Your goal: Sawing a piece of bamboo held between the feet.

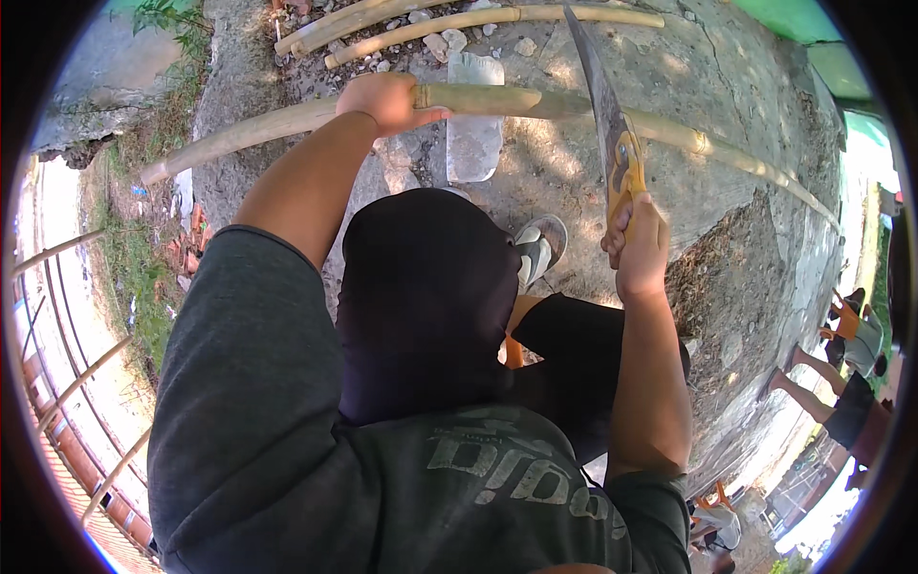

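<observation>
A long bamboo pole [535, 102] lies crosswise in front of me, resting over a pale rectangular block [475, 158]. Left of that block, my left hand [381, 100] is closed over the pole, thumb stretched along its near side. My right hand [639, 244] grips the yellow handle of a handsaw [606, 115]. Its long metal blade points away from me and crosses the pole right of the block. Whether the teeth touch the bamboo I cannot tell.
More bamboo poles [459, 21] lie on the far ground among loose stones [445, 43]. A sandalled foot [543, 244] stands near the block. Rough soil [712, 273] breaks the concrete at right. Other people [846, 383] are at the far right, and plants [134, 277] grow at left.
</observation>
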A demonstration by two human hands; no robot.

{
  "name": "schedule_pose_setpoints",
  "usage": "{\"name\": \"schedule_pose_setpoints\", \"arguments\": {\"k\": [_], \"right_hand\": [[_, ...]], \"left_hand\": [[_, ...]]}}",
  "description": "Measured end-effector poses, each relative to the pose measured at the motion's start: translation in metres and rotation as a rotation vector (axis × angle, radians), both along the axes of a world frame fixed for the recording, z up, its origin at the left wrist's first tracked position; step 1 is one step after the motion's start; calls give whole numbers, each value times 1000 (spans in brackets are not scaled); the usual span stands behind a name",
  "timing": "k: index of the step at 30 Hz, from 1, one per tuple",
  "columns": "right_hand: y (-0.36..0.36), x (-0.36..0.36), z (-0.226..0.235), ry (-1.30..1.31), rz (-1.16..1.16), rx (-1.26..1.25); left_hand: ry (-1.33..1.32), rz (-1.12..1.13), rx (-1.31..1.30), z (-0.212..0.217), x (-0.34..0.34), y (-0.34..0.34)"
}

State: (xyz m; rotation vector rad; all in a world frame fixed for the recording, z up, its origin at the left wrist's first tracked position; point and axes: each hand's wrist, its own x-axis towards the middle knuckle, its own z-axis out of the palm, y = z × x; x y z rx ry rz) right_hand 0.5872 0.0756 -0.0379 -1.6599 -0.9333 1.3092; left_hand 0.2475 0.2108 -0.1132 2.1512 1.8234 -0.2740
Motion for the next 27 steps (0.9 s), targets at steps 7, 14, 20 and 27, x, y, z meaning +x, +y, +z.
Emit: {"name": "schedule_pose_setpoints", "arguments": {"k": [7,14,20,27], "right_hand": [[-164,23,29,240,-187,31],[30,-5,-21,64,21,28],[-110,26,-9,292,-43,-6],[-29,6,-9,150,-88,-15]], "left_hand": [[21,50,-38,2,-12,-9],[14,41,-27,-7,7,12],[19,65,-26,-5,-17,-4],[15,-17,109,-11,-7,-4]]}}
